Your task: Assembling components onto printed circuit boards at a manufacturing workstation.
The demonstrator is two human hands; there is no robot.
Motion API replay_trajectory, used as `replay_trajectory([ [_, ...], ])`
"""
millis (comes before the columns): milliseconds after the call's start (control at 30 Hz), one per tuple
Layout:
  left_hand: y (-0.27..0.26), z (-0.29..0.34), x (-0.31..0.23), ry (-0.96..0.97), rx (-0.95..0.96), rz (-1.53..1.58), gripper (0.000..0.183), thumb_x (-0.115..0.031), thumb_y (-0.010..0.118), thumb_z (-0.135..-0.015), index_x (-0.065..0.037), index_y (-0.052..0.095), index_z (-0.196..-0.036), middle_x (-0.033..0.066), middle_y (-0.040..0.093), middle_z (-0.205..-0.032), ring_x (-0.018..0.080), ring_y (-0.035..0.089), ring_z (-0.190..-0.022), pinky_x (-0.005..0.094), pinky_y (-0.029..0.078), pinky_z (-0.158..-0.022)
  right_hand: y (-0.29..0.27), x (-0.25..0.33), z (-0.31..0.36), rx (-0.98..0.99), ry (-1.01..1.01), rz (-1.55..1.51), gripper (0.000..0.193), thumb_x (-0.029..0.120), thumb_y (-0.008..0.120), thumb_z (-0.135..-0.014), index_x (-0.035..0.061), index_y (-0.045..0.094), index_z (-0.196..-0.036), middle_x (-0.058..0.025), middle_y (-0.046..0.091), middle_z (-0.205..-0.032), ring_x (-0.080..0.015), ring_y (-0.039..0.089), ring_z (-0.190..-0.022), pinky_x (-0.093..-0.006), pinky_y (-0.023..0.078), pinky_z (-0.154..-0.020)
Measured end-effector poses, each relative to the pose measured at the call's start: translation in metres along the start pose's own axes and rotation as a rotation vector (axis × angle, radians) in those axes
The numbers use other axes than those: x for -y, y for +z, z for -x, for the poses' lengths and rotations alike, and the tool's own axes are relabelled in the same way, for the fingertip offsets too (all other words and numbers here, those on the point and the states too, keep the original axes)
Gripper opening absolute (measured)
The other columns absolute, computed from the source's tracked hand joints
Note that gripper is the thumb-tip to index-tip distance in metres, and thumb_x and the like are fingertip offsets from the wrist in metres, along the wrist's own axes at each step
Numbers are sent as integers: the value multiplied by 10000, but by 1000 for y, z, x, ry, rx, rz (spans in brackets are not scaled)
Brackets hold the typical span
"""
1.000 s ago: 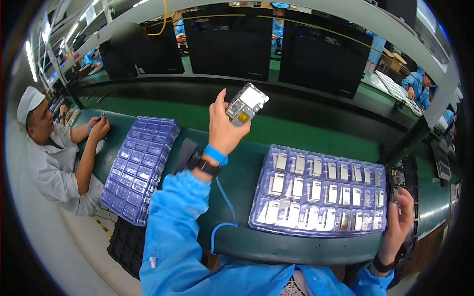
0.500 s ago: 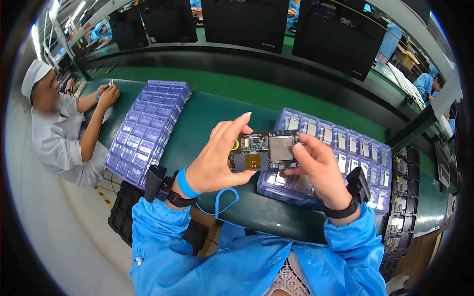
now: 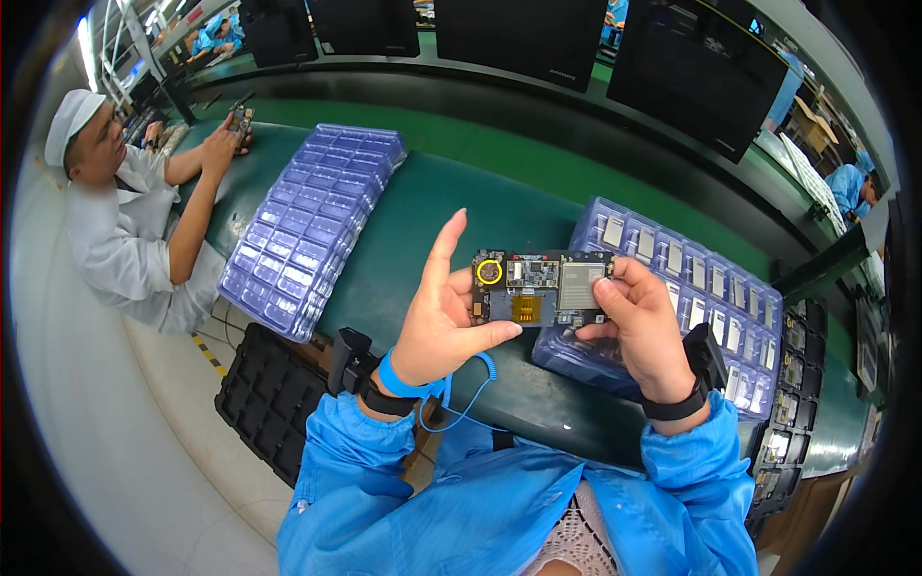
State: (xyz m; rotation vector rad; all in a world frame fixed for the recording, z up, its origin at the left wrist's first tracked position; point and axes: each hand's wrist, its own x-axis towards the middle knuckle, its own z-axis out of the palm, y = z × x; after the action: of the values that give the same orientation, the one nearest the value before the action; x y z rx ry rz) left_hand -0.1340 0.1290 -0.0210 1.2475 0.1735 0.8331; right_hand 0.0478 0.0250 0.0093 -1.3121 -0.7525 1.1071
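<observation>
A dark circuit board [image 3: 531,305] is held level over the green bench, face up. It carries a square silver shield, an amber patch and a round part ringed in yellow. My right hand [image 3: 645,331] pinches its right end between thumb and fingers. At the left end, my left hand [image 3: 432,322] is spread, index finger pointing up and thumb stretched along the lower edge. Its other fingers are partly hidden by the board. Behind my right hand stands a stack of clear bluish trays [image 3: 576,363] with silver-white rectangular pieces in their pockets.
Another stack of bluish trays [image 3: 312,221] stands left on the bench [image 3: 451,206]. Black compartment trays [image 3: 264,398] lie below the bench's left edge; more [image 3: 792,413] sit far right. A coiled blue cord [image 3: 487,370] runs from my left wrist. A co-worker [image 3: 125,240] handles a small board.
My left hand has loosened, its index finger lifting off the board and uncovering the yellow-ringed part. The right hand keeps its pinch. The whole view has shifted slightly.
</observation>
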Motion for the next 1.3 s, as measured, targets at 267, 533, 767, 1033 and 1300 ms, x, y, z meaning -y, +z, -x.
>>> replay_trajectory([
  [267,-14,2,17,32,-40,101,852,124,609,-700,-67,125,-1374,145,496,-1130,203,506,-1054,326,434,-892,11,-10,-6,-87,-20,46,219,104,500,-878,-3,458,-1065,-103,578,-946,-159,593,-744,-243,538,-522],
  [533,-33,-53,15,26,283,-35,780,115,627,-636,-45,268,-1310,75,554,-965,112,524,-889,262,466,-743,1,-22,-7,-219,-77,26,260,137,498,-885,42,417,-1114,-47,549,-816,-83,548,-570,-188,465,-395],
  [767,-55,-70,61,-49,440,323,899,79,711,-557,-24,248,-1320,106,542,-1060,159,524,-979,305,446,-853,10,-21,-4,-276,-98,196,123,136,458,-901,63,456,-999,-18,568,-795,-61,504,-496,-184,407,-369],
  [1033,-51,-61,45,-86,426,451,899,116,605,-580,-56,176,-1351,127,502,-1105,180,492,-997,316,416,-884,15,-3,-8,-285,72,243,123,136,446,-901,52,466,-988,-49,509,-648,-117,469,-455,-229,361,-390],
  [1300,-49,-55,43,-61,343,414,885,107,608,-560,-62,198,-1326,126,530,-1027,182,519,-950,309,422,-855,14,-3,-11,-313,139,226,95,113,445,-904,51,467,-972,-44,498,-643,-123,457,-456,-243,373,-401],
])
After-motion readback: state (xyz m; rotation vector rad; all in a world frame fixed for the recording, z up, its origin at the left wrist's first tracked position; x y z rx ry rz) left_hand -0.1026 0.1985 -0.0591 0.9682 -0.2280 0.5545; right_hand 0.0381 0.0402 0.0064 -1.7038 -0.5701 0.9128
